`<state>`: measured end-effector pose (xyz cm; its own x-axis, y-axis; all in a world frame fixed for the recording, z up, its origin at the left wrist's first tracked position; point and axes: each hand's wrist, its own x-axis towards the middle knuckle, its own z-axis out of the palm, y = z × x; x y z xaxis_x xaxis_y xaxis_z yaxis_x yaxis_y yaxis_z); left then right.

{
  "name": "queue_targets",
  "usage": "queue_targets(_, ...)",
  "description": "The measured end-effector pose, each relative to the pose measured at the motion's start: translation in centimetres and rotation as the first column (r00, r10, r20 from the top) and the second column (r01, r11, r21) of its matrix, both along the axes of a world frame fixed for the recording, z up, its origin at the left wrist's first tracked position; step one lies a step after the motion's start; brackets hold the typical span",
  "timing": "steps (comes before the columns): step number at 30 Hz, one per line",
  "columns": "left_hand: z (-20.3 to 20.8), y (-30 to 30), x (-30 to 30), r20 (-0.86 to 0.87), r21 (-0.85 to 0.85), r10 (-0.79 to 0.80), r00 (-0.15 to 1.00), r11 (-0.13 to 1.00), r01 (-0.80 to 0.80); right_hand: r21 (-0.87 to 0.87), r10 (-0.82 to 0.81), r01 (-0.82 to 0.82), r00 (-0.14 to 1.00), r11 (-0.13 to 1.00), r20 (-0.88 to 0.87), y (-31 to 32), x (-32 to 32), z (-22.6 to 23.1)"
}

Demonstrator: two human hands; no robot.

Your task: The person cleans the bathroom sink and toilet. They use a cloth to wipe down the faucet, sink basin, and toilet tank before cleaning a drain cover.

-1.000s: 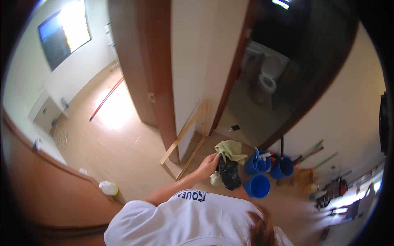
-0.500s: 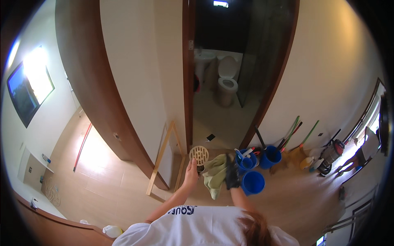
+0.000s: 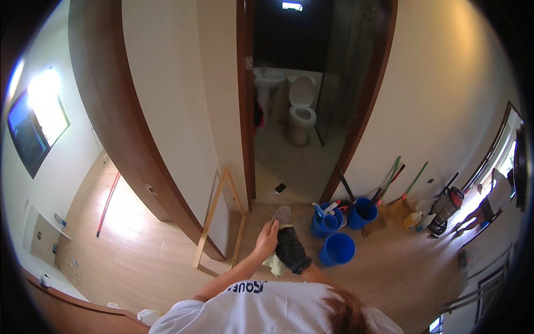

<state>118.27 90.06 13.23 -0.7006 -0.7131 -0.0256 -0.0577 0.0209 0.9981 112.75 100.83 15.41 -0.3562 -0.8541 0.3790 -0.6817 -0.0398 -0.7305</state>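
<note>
My bare left hand (image 3: 267,239) is closed around the lower edge of a round slotted drain cover (image 3: 283,212), which is tilted in front of me. Against that cover, from the right, presses my right hand (image 3: 291,248), in a black glove. A pale green cloth (image 3: 275,266) is bunched in the gloved hand, and its loose end hangs below both hands. The glove hides most of the cloth and the lower part of the cover.
Blue buckets (image 3: 337,249) with cleaning tools stand to my right, beside long-handled tools (image 3: 391,181) and bottles (image 3: 411,221). A wooden frame (image 3: 211,214) leans on the wall at left. Ahead, a doorway shows a toilet (image 3: 302,115). Another person (image 3: 495,197) is at far right.
The gloved hand and cloth have moved left onto the drain cover. The cover, earlier facing me, is now turned more edge-on. The cloth, spread before, is mostly hidden under the glove.
</note>
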Motion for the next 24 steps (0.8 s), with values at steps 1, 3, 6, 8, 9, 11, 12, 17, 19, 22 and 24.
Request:
queue_targets(1,-0.2,0.1,-0.1,-0.004,-0.010,0.013,1.000,1.000,-0.013,0.001,0.003,-0.003,1.000,1.000,0.001,0.1,-0.1,0.0)
queue_targets(3,0.1,1.3,-0.2,-0.044,0.116,0.063,0.997,0.992,-0.057,0.006,0.004,-0.004,1.000,1.000,0.013,0.3,-0.7,0.1)
queue_targets(6,-1.1,1.3,0.3,-0.040,0.062,0.137,0.990,0.989,-0.134,0.004,0.030,-0.030,0.999,1.000,0.013,0.4,-0.6,0.2)
queue_targets(8,-1.1,1.1,0.5,-0.031,0.025,0.137,0.990,0.990,-0.136,0.006,0.051,-0.051,0.999,0.999,0.016,0.5,-0.7,0.4)
queue_targets(9,-0.7,1.2,0.8,-0.029,0.046,0.116,0.993,0.992,-0.114,0.013,0.058,-0.058,0.998,0.998,0.018,0.7,-0.6,0.4)
queue_targets(11,1.3,1.7,1.4,0.024,0.115,0.096,0.995,0.988,-0.098,0.029,0.055,-0.056,0.998,0.998,0.032,1.1,-0.9,0.5)
queue_targets(12,3.3,2.0,1.6,0.078,0.160,0.091,0.993,0.982,-0.102,0.040,0.040,-0.041,0.998,0.998,0.038,1.3,-1.3,0.2)
queue_targets(17,1.2,-2.5,0.6,-0.031,0.255,-0.001,1.000,0.967,0.009,0.021,-0.206,0.218,0.883,0.976,0.422,0.3,-6.6,-5.5)
queue_targets(19,1.3,-4.0,0.8,-0.139,-0.078,0.026,0.990,0.996,-0.038,-0.097,-0.126,0.303,0.636,0.948,0.762,-0.4,-7.2,-4.2)
queue_targets(22,6.1,-2.4,0.3,-0.177,-0.313,0.043,0.983,0.945,-0.098,-0.270,-0.098,0.278,0.842,0.922,0.531,-0.1,-7.4,2.0)
queue_targets(24,7.5,-2.2,-0.2,-0.101,-0.419,-0.064,0.993,0.908,0.016,-0.202,-0.027,0.161,0.841,0.966,0.540,-0.2,-6.8,5.3)
